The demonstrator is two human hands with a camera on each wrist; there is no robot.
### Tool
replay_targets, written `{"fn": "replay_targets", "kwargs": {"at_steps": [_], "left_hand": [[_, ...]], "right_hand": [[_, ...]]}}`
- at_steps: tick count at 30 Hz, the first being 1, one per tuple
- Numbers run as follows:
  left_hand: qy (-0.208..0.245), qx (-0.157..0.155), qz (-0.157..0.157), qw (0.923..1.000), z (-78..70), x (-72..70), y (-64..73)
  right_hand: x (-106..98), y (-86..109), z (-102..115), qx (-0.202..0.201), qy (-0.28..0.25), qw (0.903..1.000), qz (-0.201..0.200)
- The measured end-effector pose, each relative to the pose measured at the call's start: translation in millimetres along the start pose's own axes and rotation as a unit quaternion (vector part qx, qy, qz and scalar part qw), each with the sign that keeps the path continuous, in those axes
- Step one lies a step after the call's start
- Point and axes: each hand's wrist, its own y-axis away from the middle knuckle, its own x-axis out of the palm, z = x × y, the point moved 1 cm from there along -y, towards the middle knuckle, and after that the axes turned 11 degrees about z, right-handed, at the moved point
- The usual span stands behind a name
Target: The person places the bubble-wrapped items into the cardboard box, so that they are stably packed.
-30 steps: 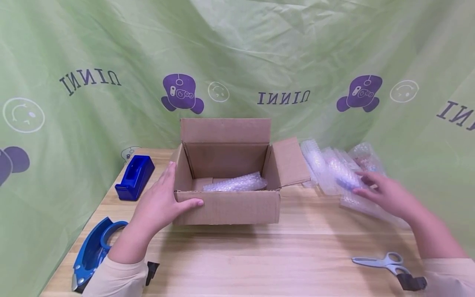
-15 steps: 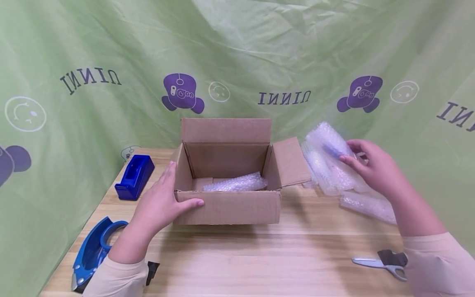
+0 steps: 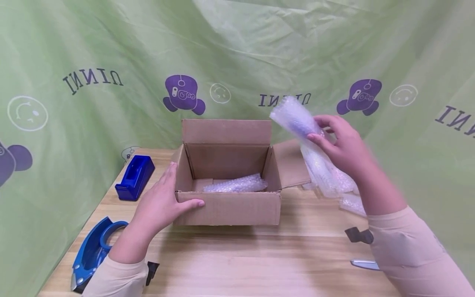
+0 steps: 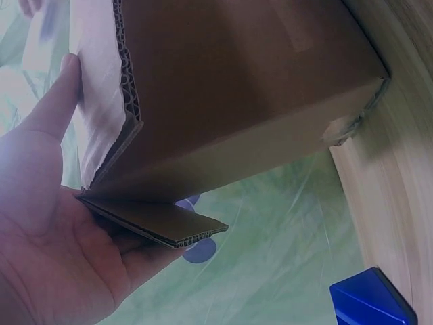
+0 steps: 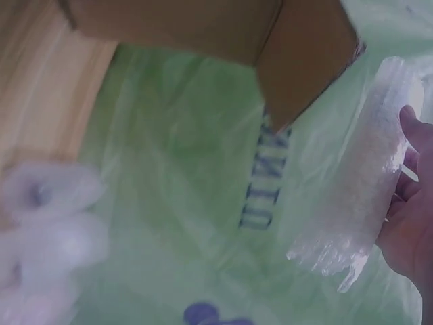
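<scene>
An open cardboard box (image 3: 227,209) stands on the wooden table, flaps spread. My left hand (image 3: 157,206) grips its front left corner; in the left wrist view the thumb (image 4: 59,95) lies on one flap and the fingers reach behind another flap (image 4: 159,220). Inside the box lies a bubble-wrapped bundle (image 3: 237,184). Up to the right, above the right flap, my right hand (image 3: 343,148) holds another bubble-wrapped bundle (image 3: 291,115) between thumb and fingers. Something bluish shows faintly through this wrap. The right wrist view shows the held bundle (image 5: 362,169) as a long roll.
More bubble-wrapped bundles (image 3: 320,173) lie right of the box, partly behind my right arm. A blue tape dispenser (image 3: 135,177) and a blue hand-held tape cutter (image 3: 90,251) stand at left. Scissors (image 3: 365,264) poke out from under the right sleeve. A green curtain (image 3: 230,49) hangs behind.
My right hand has lifted a bubble-wrapped bundle off the pile and carried it up and left toward the box. The left hand and the box have stayed in place.
</scene>
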Motion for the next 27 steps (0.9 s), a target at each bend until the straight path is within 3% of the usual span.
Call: {"fn": "replay_targets", "kwargs": {"at_steps": [5, 11, 19, 27], "left_hand": [[0.002, -0.001, -0.001, 1.0, 0.6, 0.5, 0.5], [0.001, 0.0, -0.002, 1.0, 0.6, 1.1, -0.2], [-0.005, 0.003, -0.004, 1.0, 0.8, 1.9, -1.2], [-0.003, 0.002, -0.004, 1.0, 0.4, 2.5, -0.7]], "right_hand": [[11.9, -18.7, 21.5, -0.056, -0.018, 0.9981, -0.016], [27.8, -35.6, 43.1, -0.104, -0.023, 0.9943, 0.0], [62.5, -49.2, 65.0, -0.109, -0.1, 0.9858, 0.078], [96.0, -55.0, 69.5, -0.099, -0.145, 0.9733, 0.147]]}}
